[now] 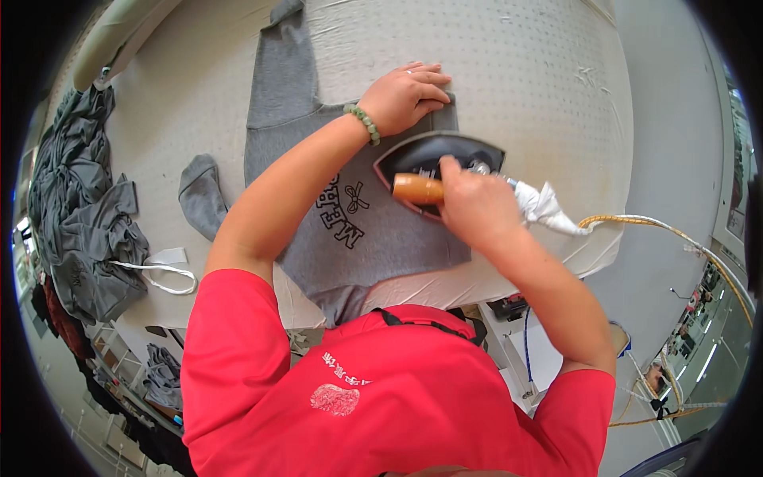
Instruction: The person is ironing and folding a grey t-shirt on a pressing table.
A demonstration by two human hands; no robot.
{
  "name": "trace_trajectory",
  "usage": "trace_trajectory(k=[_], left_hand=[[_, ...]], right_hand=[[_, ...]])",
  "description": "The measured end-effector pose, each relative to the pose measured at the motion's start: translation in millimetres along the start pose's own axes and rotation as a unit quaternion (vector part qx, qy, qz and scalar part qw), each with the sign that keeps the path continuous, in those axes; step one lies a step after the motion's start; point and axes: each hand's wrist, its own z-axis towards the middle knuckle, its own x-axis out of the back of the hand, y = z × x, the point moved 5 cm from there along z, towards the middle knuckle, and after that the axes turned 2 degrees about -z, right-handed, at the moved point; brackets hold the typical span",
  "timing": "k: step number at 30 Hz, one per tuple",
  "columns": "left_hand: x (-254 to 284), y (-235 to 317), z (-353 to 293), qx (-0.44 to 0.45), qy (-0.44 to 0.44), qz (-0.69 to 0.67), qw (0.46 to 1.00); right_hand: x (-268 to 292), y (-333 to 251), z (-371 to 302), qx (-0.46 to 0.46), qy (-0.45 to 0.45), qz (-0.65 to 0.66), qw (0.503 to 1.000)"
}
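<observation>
A grey sweatshirt [405, 246] with dark outlined lettering and a small bow print lies spread on a pale padded ironing table [548, 87]. One sleeve runs to the far edge, and another sleeve end bends out on the left. My right hand [481, 203] is closed round the orange handle of a black iron [421, 155], whose sole rests on the garment near its right edge. Just beyond the iron, my left hand [405, 99] lies on the sweatshirt's far right corner with its fingers stretched out. A bead bracelet [363, 123] circles my left wrist.
A heap of dark grey garments [79, 207] hangs over the table's left side, beside a white cord loop [179, 282]. From the iron, a hose wrapped in white cloth [548, 208] leads right to yellow and white lines [675, 230]. A padded arm [111, 40] stands far left.
</observation>
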Motion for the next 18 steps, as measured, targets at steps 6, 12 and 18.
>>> trace_trajectory(k=[6,12,18], left_hand=[[105,-12,-59,0.034,-0.013,0.21,0.977],[132,-35,-105,-0.005,0.086,0.231,0.969],[132,-46,-111,0.018,0.131,0.191,0.973]], right_hand=[[36,70,79,-0.04,0.091,-0.012,0.995],[45,17,111,0.115,0.012,-0.017,0.993],[44,-48,141,0.066,-0.012,0.027,0.997]])
